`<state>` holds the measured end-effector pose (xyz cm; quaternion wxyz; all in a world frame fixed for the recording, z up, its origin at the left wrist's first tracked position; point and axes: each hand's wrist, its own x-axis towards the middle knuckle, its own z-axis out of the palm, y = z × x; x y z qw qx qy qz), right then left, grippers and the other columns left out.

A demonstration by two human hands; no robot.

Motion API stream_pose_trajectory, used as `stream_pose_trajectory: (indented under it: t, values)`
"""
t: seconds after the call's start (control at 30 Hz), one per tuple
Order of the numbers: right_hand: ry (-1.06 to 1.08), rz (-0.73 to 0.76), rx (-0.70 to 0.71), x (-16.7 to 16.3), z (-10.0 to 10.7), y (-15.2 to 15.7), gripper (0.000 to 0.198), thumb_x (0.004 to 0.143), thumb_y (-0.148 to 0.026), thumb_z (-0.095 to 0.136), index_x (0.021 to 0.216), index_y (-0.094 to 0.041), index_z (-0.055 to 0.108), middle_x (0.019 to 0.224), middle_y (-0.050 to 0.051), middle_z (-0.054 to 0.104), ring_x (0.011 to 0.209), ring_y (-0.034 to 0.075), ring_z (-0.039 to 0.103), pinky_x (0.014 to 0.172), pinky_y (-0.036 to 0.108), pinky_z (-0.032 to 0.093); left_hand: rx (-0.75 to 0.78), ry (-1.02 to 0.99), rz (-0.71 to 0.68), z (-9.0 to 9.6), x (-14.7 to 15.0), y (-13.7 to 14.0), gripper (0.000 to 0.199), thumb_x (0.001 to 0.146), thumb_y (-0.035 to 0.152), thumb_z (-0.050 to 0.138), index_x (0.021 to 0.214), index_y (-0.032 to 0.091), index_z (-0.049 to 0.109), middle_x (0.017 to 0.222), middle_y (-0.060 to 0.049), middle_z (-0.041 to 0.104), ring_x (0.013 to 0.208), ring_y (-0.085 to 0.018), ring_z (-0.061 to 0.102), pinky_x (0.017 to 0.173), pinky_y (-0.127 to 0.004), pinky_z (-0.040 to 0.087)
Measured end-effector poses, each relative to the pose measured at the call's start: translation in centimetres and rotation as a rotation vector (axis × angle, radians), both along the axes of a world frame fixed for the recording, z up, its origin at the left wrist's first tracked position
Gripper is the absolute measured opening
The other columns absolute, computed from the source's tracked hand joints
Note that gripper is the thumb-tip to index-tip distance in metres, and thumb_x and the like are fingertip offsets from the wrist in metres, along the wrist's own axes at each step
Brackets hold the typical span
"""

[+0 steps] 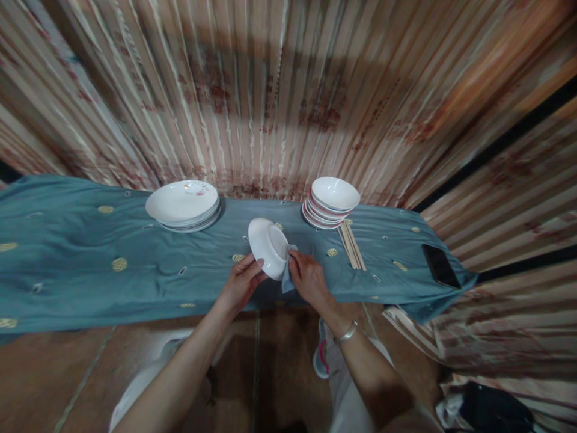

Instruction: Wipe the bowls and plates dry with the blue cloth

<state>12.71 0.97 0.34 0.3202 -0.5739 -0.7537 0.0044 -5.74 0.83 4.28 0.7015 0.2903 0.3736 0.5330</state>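
Pinching the white bowl (267, 248) by its rim with the left hand (243, 281), tilted probably to bare its underside to the pale cloth (287, 284) pinched in the right hand (309, 278), with plate stack (184, 207) and bowl stack (328, 207) beyond the grip.

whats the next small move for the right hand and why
Probably slide the light blue cloth a little further along the glossy white round dish: the right hand already holds it against the edge, while the left hand grips the dish with its underside facing the camera.
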Motion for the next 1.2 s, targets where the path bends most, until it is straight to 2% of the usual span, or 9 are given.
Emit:
stream_pose_trajectory:
  t: [0.1, 0.5, 0.83, 1.03, 1.2]
  values:
    - [-0.032, 0.013, 0.01, 0.0, 0.5, -0.4, 0.029, 0.099, -0.025, 0.043, 0.116, -0.015, 0.065, 0.097, 0.013, 0.075, 0.084, 0.024, 0.069, 0.08, 0.036, 0.054, -0.008, -0.012, 0.016, -0.1, 0.0, 0.0, 0.042, 0.054, 0.036, 0.092, 0.088, 0.017, 0.078, 0.091, -0.006, 0.078, 0.084, -0.021, 0.07, 0.083, -0.039, 0.059]
    - [0.008, 0.082, 0.051, -0.6, 2.4, -1.7, 0.03, 0.101, -0.029, 0.04, 0.114, -0.017, 0.065, 0.097, 0.011, 0.074, 0.086, 0.023, 0.068, 0.081, 0.035, 0.054, 0.021, 0.0, -0.001, -0.1, 0.1, 0.2, 0.042, 0.058, 0.037, 0.09, 0.093, 0.016, 0.077, 0.091, -0.007, 0.077, 0.083, -0.022, 0.071, 0.083, -0.039, 0.057]
    - [0.058, 0.119, 0.129, -1.3, 3.8, -2.0, 0.03, 0.101, -0.027, 0.041, 0.115, -0.016, 0.064, 0.094, 0.011, 0.073, 0.086, 0.024, 0.067, 0.081, 0.037, 0.054, 0.012, 0.055, -0.017, -0.1, 0.4, -0.1, 0.044, 0.054, 0.041, 0.09, 0.088, 0.017, 0.078, 0.084, -0.004, 0.077, 0.076, -0.017, 0.067, 0.07, -0.027, 0.054]
    - [0.129, 0.134, 0.142, -1.5, 4.2, -1.6, 0.031, 0.101, -0.026, 0.04, 0.121, -0.018, 0.063, 0.105, 0.011, 0.073, 0.094, 0.023, 0.066, 0.087, 0.039, 0.054, 0.066, 0.098, -0.111, 0.2, 0.7, -0.8, 0.042, 0.06, 0.042, 0.087, 0.092, 0.016, 0.079, 0.086, -0.005, 0.077, 0.078, -0.02, 0.067, 0.076, -0.032, 0.054]
    - [0.189, 0.146, 0.155, -1.8, 4.0, -1.0, 0.035, 0.101, -0.025, 0.039, 0.128, -0.017, 0.06, 0.116, 0.013, 0.071, 0.104, 0.024, 0.064, 0.094, 0.042, 0.053, 0.089, 0.099, -0.136, 0.3, 0.7, -1.0, 0.042, 0.062, 0.043, 0.085, 0.094, 0.016, 0.079, 0.089, -0.006, 0.077, 0.08, -0.021, 0.068, 0.078, -0.034, 0.055]
